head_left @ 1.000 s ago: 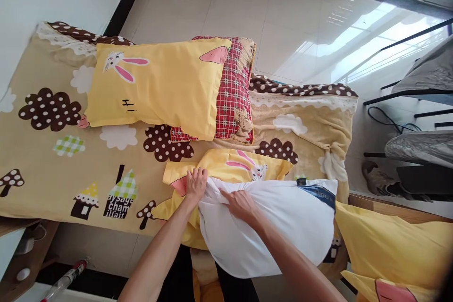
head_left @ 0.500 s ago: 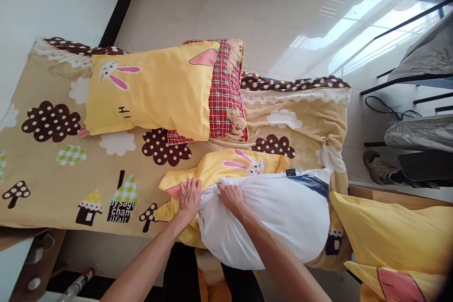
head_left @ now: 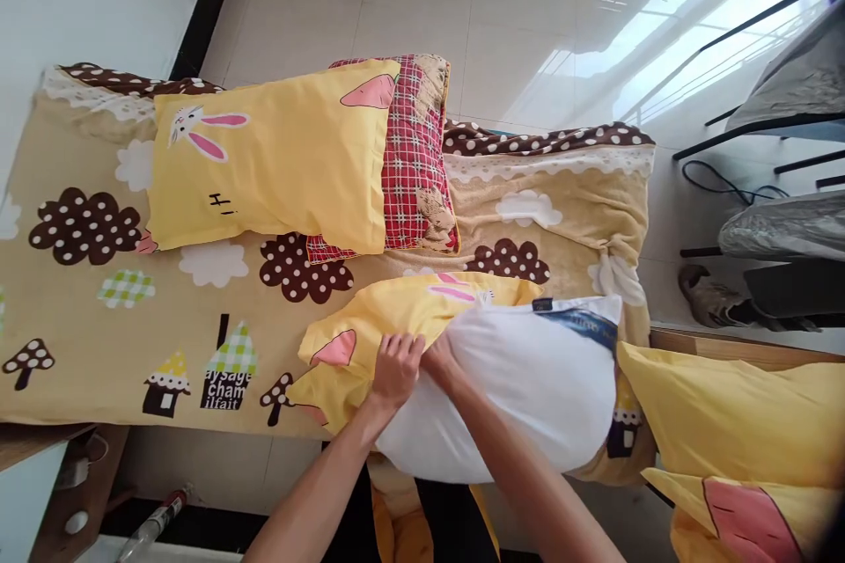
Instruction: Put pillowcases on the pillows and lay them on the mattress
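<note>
Left hand (head_left: 396,367): fingers curled together, gripping the edge of the yellow pillowcase (head_left: 370,336) where it meets the white pillow (head_left: 515,396). Right hand (head_left: 441,361): touching the left at its 3 o'clock, pressed into the pillow end; finger state cannot tell, mostly hidden by fabric. Pillow lies at the near edge of the bed, blue label (head_left: 584,324) at its 1 o'clock corner. Beige printed bedspread (head_left: 85,299) underneath. More yellow cases (head_left: 739,431) at 3 o'clock. Farther off, at 11 o'clock: finished yellow rabbit pillow (head_left: 270,158) on top of a red plaid pillow (head_left: 413,167). Beyond, tiled floor (head_left: 528,26).
</note>
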`<state>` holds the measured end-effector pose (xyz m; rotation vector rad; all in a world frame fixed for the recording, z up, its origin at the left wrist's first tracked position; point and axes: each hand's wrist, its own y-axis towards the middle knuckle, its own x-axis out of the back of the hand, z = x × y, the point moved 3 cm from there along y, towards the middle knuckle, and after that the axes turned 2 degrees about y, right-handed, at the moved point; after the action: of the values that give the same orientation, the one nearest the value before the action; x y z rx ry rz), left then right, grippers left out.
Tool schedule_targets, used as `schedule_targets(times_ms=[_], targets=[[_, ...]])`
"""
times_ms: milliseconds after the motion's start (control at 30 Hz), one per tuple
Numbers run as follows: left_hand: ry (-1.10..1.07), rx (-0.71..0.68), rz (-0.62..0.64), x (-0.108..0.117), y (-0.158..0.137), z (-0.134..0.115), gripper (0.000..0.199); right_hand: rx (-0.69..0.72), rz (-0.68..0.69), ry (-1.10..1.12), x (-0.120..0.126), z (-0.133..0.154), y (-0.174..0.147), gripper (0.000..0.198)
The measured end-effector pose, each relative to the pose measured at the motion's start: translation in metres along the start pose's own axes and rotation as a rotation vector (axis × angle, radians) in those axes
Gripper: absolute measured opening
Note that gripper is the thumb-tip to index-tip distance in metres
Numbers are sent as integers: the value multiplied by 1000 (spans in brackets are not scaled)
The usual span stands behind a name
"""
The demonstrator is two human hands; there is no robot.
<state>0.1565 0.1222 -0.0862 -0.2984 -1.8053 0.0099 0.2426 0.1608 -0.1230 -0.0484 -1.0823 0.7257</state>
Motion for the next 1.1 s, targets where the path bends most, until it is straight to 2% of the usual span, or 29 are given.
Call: schedule_targets(times_ms=[67, 133, 233, 333, 400, 433, 500, 533, 600, 667, 733, 833, 900, 1000, 1100], targets=[[44, 118, -59, -2, -25, 15, 32, -69, -73, -3, 10, -24, 17, 39], [89, 259, -116, -9, -52, 33, 25, -93, -113, -8, 19, -34, 23, 43], [126, 395, -138, -25, -91, 46, 26, -13, -102, -3, 29, -22, 4, 38], [141, 483, -106, -42, -118, 41, 28, 125, -119, -28, 31, 8, -60, 32], [140, 524, -88, -49, -126, 34, 26, 251, -237, -101, 26, 30, -121, 41], [135, 534, -85, -51, -127, 32, 24, 333, -269, -127, 18, 40, -154, 46], [120, 534, -96, -52, -125, 31, 25, 492, -184, -155, -9, 55, -212, 53], [114, 527, -107, -52, -123, 31, 26, 505, -162, -192, -25, 57, -233, 57], [110, 510, -124, -50, -118, 34, 28, 407, -146, -254, -54, 50, -251, 64], [111, 501, -131, -48, -114, 36, 31, 252, -156, -281, -72, 33, -238, 67], [108, 512, -126, -45, -112, 35, 33, 177, -162, -277, -76, 15, -203, 66], [109, 585, -104, -42, -110, 32, 39, 291, -108, -240, -60, 0, -145, 66], [112, 646, -65, -42, -107, 30, 44, 364, -60, -214, -43, -1, -120, 70], [92, 737, 49, -49, -104, 29, 53, 370, -32, -209, -20, 6, -102, 72], [46, 796, 150, -60, -105, 23, 67, 355, -22, -202, -6, 17, -95, 64]])
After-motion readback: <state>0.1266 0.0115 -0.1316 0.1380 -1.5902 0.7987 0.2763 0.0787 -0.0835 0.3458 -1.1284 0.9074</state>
